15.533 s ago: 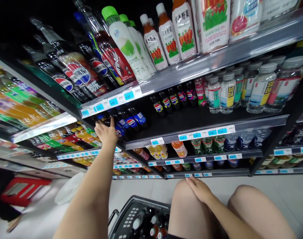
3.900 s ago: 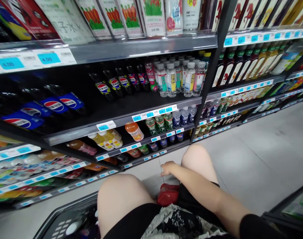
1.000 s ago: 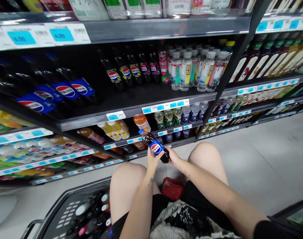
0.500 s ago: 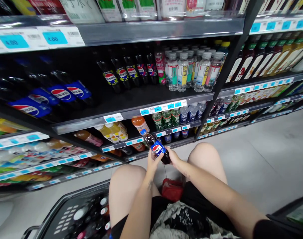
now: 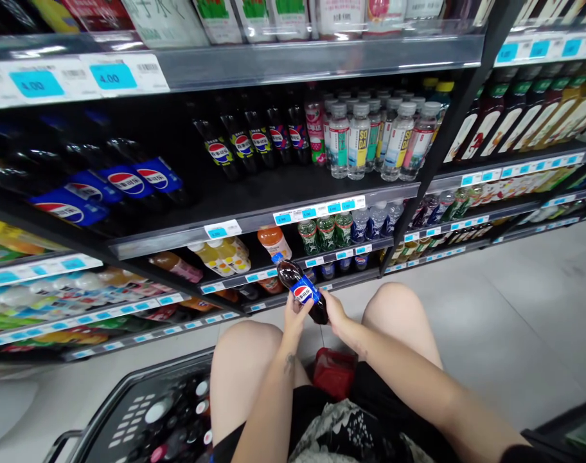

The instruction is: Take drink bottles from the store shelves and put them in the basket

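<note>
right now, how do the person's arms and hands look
The left hand and right hand wear no gloves. A dark tattoo-like mark is on the left forearm, a fainter one on the right forearm. A black fabric sleeve shows there too.

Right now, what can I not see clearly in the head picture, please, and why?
All in the head view:
The held bottle: its back is turned away, and the left hand and right hand partly cover it.
The basket: cut off by the bottom edge, partly hidden by the left knee.
The upper-shelf bottles: their tops are cut off by the top edge.
The far-right shelf tags: print too small to read.
</note>
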Motion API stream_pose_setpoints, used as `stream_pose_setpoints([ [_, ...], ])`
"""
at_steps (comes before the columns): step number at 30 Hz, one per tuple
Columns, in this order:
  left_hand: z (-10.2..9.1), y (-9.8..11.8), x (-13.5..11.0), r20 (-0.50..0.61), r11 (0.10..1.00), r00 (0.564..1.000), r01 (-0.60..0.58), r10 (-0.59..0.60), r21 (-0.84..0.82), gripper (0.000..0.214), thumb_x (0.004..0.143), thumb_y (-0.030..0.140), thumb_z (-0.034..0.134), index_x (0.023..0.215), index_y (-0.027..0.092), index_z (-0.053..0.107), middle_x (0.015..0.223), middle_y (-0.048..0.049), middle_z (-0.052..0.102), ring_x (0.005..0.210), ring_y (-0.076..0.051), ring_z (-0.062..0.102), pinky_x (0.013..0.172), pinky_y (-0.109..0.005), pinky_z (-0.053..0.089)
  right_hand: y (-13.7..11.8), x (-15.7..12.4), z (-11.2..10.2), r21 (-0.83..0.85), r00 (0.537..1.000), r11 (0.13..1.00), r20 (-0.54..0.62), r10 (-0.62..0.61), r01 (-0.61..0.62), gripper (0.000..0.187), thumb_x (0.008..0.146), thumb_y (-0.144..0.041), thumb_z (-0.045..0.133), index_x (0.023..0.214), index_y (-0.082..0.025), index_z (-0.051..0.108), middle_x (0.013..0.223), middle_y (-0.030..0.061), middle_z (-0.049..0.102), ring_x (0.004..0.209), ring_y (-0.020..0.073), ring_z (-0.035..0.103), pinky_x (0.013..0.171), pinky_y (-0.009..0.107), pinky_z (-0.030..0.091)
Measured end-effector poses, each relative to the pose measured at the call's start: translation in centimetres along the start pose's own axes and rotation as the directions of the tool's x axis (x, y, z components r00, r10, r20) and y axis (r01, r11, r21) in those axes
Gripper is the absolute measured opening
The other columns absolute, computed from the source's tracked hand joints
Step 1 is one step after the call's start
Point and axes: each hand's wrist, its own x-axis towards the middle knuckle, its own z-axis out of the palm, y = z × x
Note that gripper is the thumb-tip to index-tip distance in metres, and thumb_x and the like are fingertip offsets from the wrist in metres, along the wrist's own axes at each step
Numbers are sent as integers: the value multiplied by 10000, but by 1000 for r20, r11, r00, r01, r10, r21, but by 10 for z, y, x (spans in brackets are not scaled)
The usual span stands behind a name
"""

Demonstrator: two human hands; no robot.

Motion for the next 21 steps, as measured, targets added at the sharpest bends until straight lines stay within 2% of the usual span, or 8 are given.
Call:
stream_pose_setpoints([
  [3, -5, 2, -1, -42, 995, 995, 92, -93, -30, 633, 617, 500, 879, 1106, 168, 652, 1065, -87, 706, 935, -193, 674, 823, -280, 529, 11, 4, 3, -79, 995, 992, -21, -101, 99, 348, 843, -527, 536, 861, -202, 659, 885, 45, 706, 931, 216, 661, 784, 294, 521],
  [6, -11, 7, 1, -159, 987, 975, 158, -154, 9, 611, 606, 554, 871, 1031, 161, 678, 1014, -87, 720, 896, -205, 688, 774, -293, 545, 21, 11, 4, -254, 980, 951, -44, -192, 175, 364, 826, -560, 537, 736, -217, 622, 810, 42, 686, 872, 229, 651, 790, 305, 498],
  [9, -21, 16, 1, -284, 974, 950, 177, -131, 143, 574, 578, 529, 897, 953, 137, 708, 952, -112, 736, 863, -245, 703, 770, -341, 564, 29, 18, 9, -372, 977, 908, -16, -214, 192, 411, 788, -619, 569, 642, -236, 575, 723, 34, 649, 807, 239, 637, 766, 319, 481],
  [12, -34, 33, -3, -373, 951, 924, 182, -79, 251, 528, 530, 495, 923, 850, 122, 730, 887, -138, 745, 818, -300, 711, 752, -402, 581, 32, 25, 22, -359, 971, 902, 102, -217, 240, 478, 744, -696, 581, 615, -236, 562, 679, 38, 616, 781, 249, 626, 753, 333, 473],
  [15, -49, 64, -8, -424, 928, 903, 103, 63, 358, 492, 477, 455, 938, 805, 142, 748, 861, -129, 754, 839, -346, 714, 788, -448, 586, 28, 31, 38, -241, 926, 918, 289, -242, 315, 578, 749, -785, 523, 747, -216, 627, 808, 60, 661, 824, 247, 643, 754, 335, 484],
  [17, -59, 94, -11, -432, 907, 888, 46, 154, 419, 491, 445, 447, 940, 790, 152, 753, 842, -120, 756, 842, -358, 714, 811, -470, 588, 20, 36, 46, -204, 915, 952, 379, -137, 227, 676, 785, -833, 409, 952, -218, 636, 920, 70, 679, 783, 234, 666, 707, 337, 497],
  [19, -67, 132, -10, -441, 881, 867, 2, 234, 473, 514, 421, 474, 933, 769, 144, 749, 809, -121, 751, 804, -353, 711, 805, -487, 592, 12, 41, 50, -288, 915, 948, 404, -4, 132, 717, 842, -819, 286, 1099, -222, 591, 963, 83, 683, 699, 223, 683, 656, 341, 502],
  [21, -73, 177, -5, -448, 833, 820, -62, 357, 550, 549, 415, 505, 921, 774, 128, 745, 808, -125, 746, 785, -337, 703, 814, -496, 590, 5, 43, 48, -499, 921, 837, 388, -17, 226, 635, 899, -732, 305, 1131, -215, 591, 968, 105, 696, 742, 241, 709, 708, 361, 517],
])
